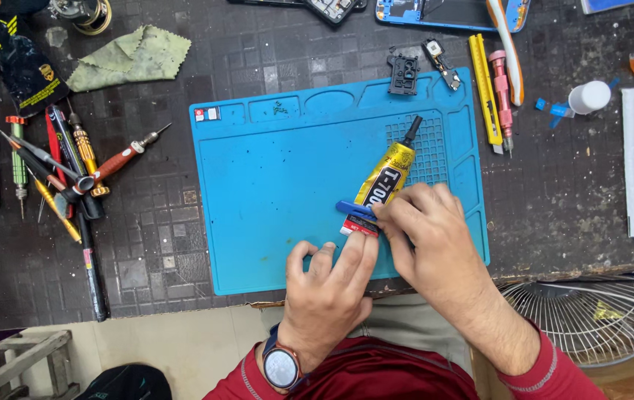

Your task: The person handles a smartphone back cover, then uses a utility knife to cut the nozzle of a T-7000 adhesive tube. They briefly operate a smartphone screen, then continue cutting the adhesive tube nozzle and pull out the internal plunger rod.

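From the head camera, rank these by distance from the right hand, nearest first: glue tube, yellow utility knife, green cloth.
1. Glue tube: under the right hand, fingertips on its lower end.
2. Yellow utility knife: up and right, just off the blue mat.
3. Green cloth: far upper left of the bench.
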